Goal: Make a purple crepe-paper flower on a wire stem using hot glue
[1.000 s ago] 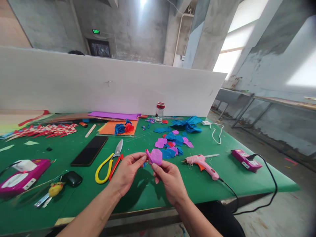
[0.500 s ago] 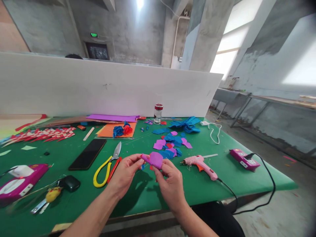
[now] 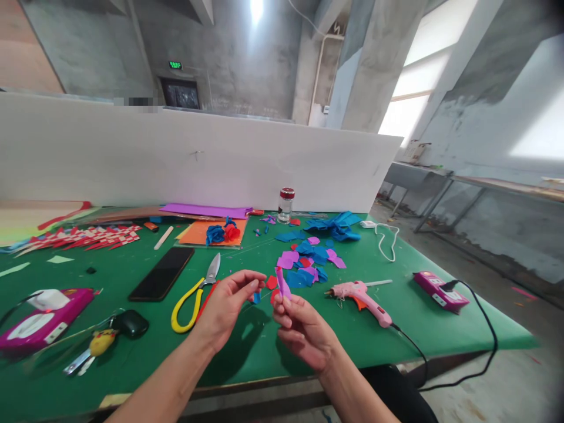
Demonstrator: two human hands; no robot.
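My right hand (image 3: 304,329) pinches a purple paper piece (image 3: 282,286) upright between thumb and fingers; it looks partly rolled into a narrow shape, with a bit of red at its top. To its left, my left hand (image 3: 235,302) is apart from the paper, its thumb and forefinger slightly parted with nothing visible between them. Red paper pieces (image 3: 272,283) and a small blue scrap lie on the green table behind the fingers. Just beyond is a scatter of cut blue paper (image 3: 302,278) and purple paper pieces (image 3: 287,259).
A pink glue gun (image 3: 361,296) lies right of my hands, yellow-and-red-handled scissors (image 3: 194,302) left. Around them are a phone (image 3: 162,274), keys with a yellow charm (image 3: 101,343), purple power strips (image 3: 440,291), a red-lidded jar (image 3: 285,207) and blue and red paper flowers (image 3: 215,235). A white board (image 3: 198,158) stands behind.
My left fingers have let go of the purple paper and drawn slightly away. My right hand has turned the piece from lying broad side up to standing upright. The view has shifted slightly.
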